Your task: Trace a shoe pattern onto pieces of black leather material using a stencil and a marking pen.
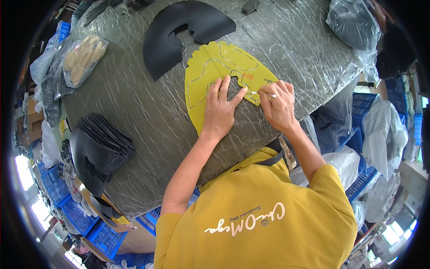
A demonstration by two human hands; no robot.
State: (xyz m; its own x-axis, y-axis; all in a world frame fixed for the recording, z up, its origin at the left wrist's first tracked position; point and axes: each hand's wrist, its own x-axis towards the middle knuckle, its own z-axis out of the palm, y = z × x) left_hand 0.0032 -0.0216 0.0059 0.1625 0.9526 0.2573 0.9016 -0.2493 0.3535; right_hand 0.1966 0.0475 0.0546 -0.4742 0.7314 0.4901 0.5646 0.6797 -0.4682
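Note:
A yellow curved template [199, 83] with cut slots and a notched inner edge lies on the covered table. My left hand [219, 110] rests on it with fingers spread, pressing it down beside the inner cutout. In my right hand [280, 105] a slim white pen [264, 94] is pinched, its tip at the template's inner edge on the right. Just beyond the template lies a black curved piece [163, 45] with a jagged inner edge. Whether another piece lies under the template, I cannot tell.
A fanned stack of black pieces [101, 145] sits at the table's left. A plastic bag of beige pieces [85, 58] lies at the far left, another plastic bag [354, 22] at the far right. Blue crates [360, 107] flank the table [134, 98], which wears a wrinkled plastic cover.

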